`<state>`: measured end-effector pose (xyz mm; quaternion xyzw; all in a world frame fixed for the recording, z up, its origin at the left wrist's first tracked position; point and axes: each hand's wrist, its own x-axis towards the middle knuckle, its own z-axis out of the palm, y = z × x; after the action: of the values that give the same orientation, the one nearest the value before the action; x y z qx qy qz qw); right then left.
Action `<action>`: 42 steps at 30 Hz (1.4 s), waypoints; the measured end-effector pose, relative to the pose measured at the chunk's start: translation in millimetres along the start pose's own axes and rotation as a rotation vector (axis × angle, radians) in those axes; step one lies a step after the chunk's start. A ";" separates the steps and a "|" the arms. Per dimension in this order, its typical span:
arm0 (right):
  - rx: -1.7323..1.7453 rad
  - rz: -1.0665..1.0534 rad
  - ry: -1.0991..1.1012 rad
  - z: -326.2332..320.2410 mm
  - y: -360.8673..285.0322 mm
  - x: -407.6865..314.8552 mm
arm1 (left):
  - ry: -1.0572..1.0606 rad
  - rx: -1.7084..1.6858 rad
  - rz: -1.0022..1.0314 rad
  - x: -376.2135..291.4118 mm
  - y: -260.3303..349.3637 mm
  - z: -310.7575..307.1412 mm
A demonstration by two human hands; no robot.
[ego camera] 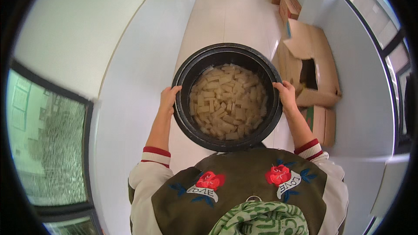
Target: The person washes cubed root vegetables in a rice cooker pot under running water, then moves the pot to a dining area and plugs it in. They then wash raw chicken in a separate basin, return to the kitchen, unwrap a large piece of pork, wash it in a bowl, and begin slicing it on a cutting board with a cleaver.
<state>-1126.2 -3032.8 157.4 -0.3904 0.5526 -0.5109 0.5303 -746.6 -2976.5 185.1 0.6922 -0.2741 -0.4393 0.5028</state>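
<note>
A round black tub (227,48) is held level in front of my body, above the floor. Pale rectangular pieces of food (228,101) lie in cloudy liquid inside it. On the left side of the rim, my left hand (170,98) grips with the thumb over the top edge. My right hand (286,94) holds the opposite side of the rim in the same way, its fingers partly hidden behind the tub.
An opened cardboard box (315,44) stands along the right wall, with another box (323,125) nearer me. Further cardboard boxes (290,6) line the wall ahead. Tiled floor (212,23) runs between the walls, and a dark-framed window (49,137) is at the left.
</note>
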 end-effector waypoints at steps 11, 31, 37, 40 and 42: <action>-0.236 -0.072 -0.001 45.3 -61.8 474.1 | 0.038 -0.029 0.042 341.0 134.4 222.3; -0.151 -0.023 -0.123 59.5 -60.4 613.0 | 0.036 0.054 -0.091 464.4 147.2 289.5; -0.348 -0.019 -0.086 66.7 -71.2 620.7 | 0.059 0.002 -0.029 446.3 164.3 279.0; -0.263 -0.099 -0.055 78.3 -94.7 598.5 | -0.011 -0.006 0.084 442.8 179.7 264.8; -0.264 -0.081 0.000 84.0 -99.1 558.4 | -0.023 -0.066 0.021 422.7 173.0 244.1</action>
<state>-1128.6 -3606.1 157.0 -0.4788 0.5989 -0.4545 0.4533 -755.5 -3494.3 180.1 0.6673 -0.2723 -0.4505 0.5268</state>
